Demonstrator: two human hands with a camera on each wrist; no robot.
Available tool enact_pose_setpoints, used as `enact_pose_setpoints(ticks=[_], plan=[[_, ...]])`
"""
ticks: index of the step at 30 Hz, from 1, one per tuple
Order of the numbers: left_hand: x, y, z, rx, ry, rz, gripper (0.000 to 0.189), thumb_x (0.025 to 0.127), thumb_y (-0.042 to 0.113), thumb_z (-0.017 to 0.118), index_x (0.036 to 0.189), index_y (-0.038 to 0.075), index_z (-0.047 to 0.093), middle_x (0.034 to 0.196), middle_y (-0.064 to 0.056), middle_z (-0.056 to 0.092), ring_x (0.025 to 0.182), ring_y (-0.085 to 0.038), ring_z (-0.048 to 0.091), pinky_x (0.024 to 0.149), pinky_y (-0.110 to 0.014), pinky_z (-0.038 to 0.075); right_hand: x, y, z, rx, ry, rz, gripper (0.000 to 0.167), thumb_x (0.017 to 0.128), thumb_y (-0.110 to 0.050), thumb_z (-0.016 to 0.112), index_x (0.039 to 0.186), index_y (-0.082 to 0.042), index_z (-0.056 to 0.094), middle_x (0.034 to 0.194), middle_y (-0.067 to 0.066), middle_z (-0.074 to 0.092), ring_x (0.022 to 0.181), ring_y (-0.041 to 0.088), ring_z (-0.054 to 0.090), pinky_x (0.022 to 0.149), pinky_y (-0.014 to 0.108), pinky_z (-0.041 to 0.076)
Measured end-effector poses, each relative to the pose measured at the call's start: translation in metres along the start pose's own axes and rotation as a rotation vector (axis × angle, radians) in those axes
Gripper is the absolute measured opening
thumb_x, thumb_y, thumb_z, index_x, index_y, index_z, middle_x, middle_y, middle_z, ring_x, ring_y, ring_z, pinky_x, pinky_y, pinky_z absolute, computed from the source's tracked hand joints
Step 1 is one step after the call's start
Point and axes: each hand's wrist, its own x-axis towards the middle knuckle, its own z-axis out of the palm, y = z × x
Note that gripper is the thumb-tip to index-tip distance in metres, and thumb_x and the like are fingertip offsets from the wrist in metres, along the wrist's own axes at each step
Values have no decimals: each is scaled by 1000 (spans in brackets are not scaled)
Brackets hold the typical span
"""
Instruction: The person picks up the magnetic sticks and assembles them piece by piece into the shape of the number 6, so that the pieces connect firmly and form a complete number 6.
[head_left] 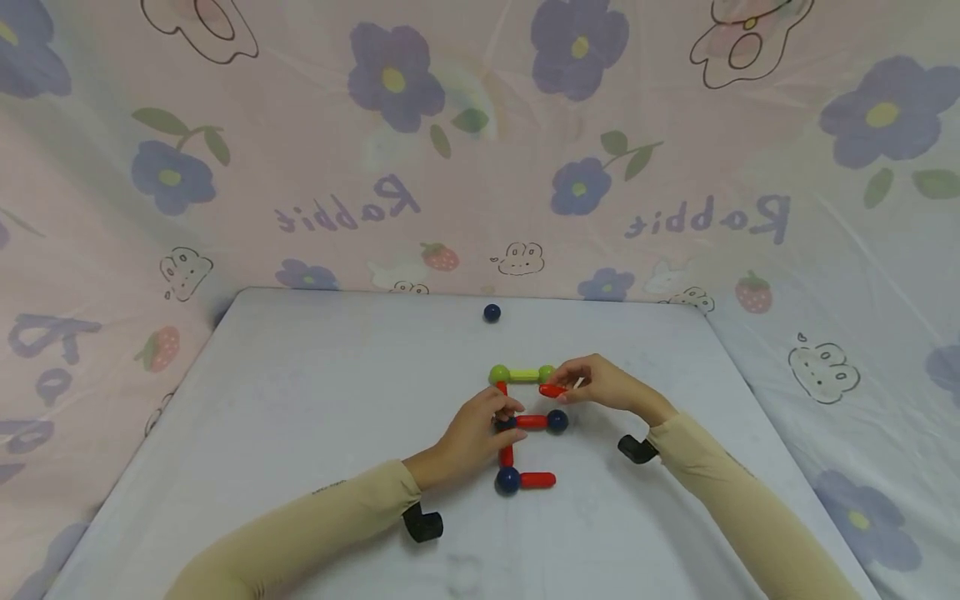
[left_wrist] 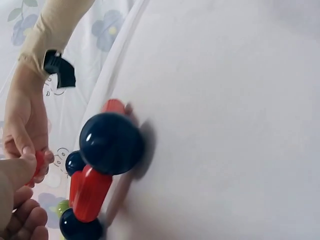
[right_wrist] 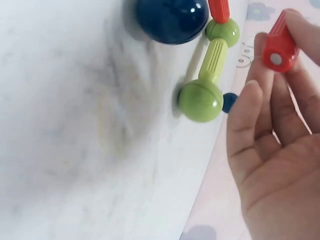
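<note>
My right hand (head_left: 596, 383) pinches a red rod (right_wrist: 281, 47) between thumb and index finger; a silvery disc shows in the rod's end. It holds the rod just below the right green ball (head_left: 547, 374). My left hand (head_left: 471, 429) hovers over the middle left navy ball, partly hiding it; in the left wrist view its fingers (left_wrist: 30, 220) are loosely bent and apart from the pieces. Beneath lies a joined figure: a light green rod (head_left: 524, 376) between two green balls, red rods, and navy balls, including the lower ball (head_left: 507, 480) with a red rod (head_left: 537, 480) pointing right.
A loose navy ball (head_left: 492, 313) lies near the back edge of the white table (head_left: 337, 375). Black curved mounts (head_left: 637, 450) sit at both wrists. A printed cloth (head_left: 480, 167) with flowers and rabbits hangs around the table's back and sides.
</note>
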Motion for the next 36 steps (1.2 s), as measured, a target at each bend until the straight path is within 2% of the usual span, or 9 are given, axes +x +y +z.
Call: enact_pose_setpoints(ticks=[5,11,18,24,29,36], plan=[[20,3,1,82,-83,9,38,88,27,76,120,8,68,110,-6,64,98,-16,62,86,-23,53,-14,8,0,-8,70,49,31,87,-18,74,118,-13,72,113,8,72,95,19,59,80,31,50],[41,4,12,121,-176,50,38,87,26,77,120,10,70,110,-8,67,100,-17,64,84,-16,51,-25,16,7,18,135,95,27,86,-19,74,113,-14,72,104,4,74,90,16,59,74,29,48],[61,2,24,155,-229,79,34,89,24,75,120,11,71,109,-6,67,95,-13,64,79,-13,50,-34,24,19,100,169,131,24,87,-15,71,109,-6,71,95,4,73,84,10,63,74,27,53],[68,1,28,185,-251,94,35,88,23,76,121,11,71,109,-4,67,95,-11,64,76,-10,48,-43,24,29,154,182,161,24,86,-9,69,108,2,68,92,14,73,76,10,67,72,28,56],[69,1,28,209,-262,118,35,87,23,77,120,11,72,109,-4,68,98,-13,65,79,-11,49,-50,21,39,148,200,204,23,86,-11,71,106,1,69,88,10,74,75,12,66,70,25,53],[70,0,30,231,-271,119,34,88,23,75,120,12,72,109,-1,68,97,-9,63,79,-11,48,-58,15,54,166,221,259,24,84,-12,73,104,1,70,81,6,73,72,10,62,67,24,50]])
